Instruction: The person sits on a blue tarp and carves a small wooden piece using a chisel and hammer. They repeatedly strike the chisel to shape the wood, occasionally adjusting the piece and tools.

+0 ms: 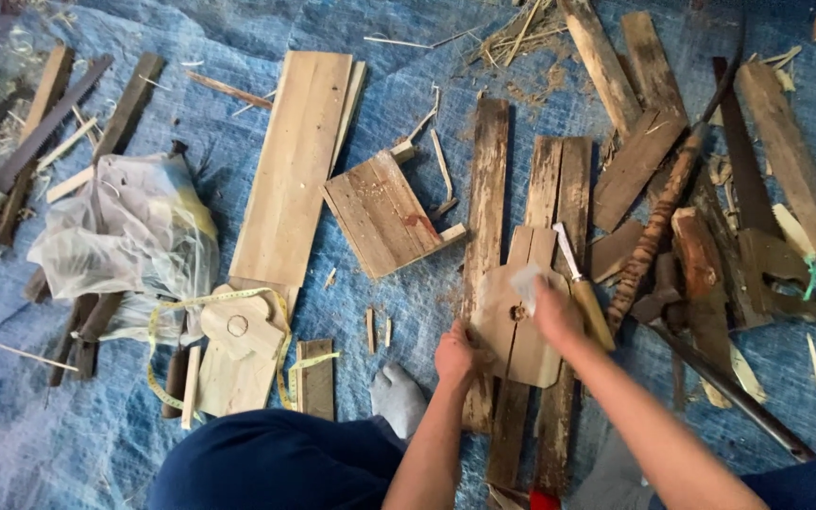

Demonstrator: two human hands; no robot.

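- Left hand (pixel 453 357) grips the left edge of a cut wooden shape (pixel 518 326), fingers clamped on it; the shape lies on dark planks (pixel 486 217) over a blue tarp (pixel 408 283)
- Right hand (pixel 552 307) presses a pale, blurred scrap (pixel 527 281) onto the shape, fingers closed around it
- Knife (pixel 582 288) lies just beside; tape measure (pixel 158 326) well apart, left

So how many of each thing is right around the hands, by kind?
Shaped wooden cutouts: 2, one under the hands, one by the tape
Chisel with wooden handle: 1
Yellow measuring tape: 1
Square board panel: 1
Total: 5
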